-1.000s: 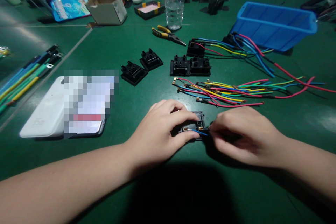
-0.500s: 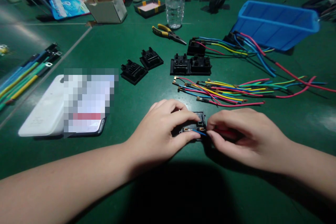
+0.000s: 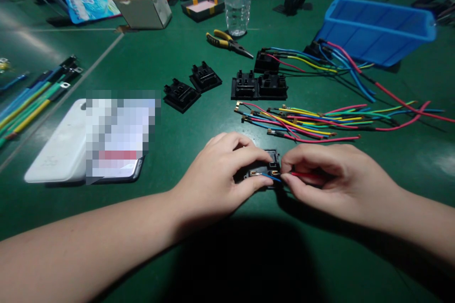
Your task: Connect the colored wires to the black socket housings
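Note:
My left hand [image 3: 220,173] grips a small black plastic socket part [image 3: 273,157] from its left side, pinning it on the green table. Metal terminals show in the part, and a short blue wire [image 3: 270,177] runs across it by my left thumb. My right hand [image 3: 334,180] is closed at the part's right edge, thumb and forefinger pinching a red wire [image 3: 302,174]. That wire's tip is hidden by the fingertips. Just beyond my hands lies a bundle of coloured wires [image 3: 305,120] with brass terminals.
Black socket parts [image 3: 245,86] sit farther back, with yellow-handled pliers [image 3: 229,43] behind them. A blue bin [image 3: 378,33] is at the right, phones [image 3: 59,151] at the left. A water bottle [image 3: 237,9] and a cardboard box [image 3: 144,9] stand near other people's hands.
The red wire now shows more plainly between my right fingers, which have opened out slightly. My left hand keeps its hold on the socket part. The view has shifted very slightly.

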The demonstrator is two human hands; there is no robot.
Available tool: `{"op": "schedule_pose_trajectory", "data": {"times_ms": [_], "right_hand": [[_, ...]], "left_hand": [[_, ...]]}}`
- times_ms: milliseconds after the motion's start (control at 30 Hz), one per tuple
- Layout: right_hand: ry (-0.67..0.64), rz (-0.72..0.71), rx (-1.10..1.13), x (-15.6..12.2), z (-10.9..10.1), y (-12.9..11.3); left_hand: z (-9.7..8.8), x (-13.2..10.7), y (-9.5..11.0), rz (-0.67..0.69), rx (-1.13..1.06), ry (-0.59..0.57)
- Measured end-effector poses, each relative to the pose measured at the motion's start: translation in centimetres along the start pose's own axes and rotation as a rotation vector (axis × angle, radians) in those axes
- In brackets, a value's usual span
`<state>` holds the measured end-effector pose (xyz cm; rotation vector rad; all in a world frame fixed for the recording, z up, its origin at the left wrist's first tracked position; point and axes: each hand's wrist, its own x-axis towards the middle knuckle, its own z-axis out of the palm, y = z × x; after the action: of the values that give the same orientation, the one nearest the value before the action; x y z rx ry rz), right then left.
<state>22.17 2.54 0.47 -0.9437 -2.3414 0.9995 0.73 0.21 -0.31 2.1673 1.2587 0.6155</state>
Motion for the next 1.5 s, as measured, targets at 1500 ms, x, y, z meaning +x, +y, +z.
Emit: {"op": "schedule_pose_trajectory", "data": {"times_ms": [1500], "right_hand": [[-0.187, -0.297, -0.348, -0.51, -0.61, -0.18]], "left_hand": [[-0.05, 0.01, 0.11, 0.000, 0.004, -0.042]]}}
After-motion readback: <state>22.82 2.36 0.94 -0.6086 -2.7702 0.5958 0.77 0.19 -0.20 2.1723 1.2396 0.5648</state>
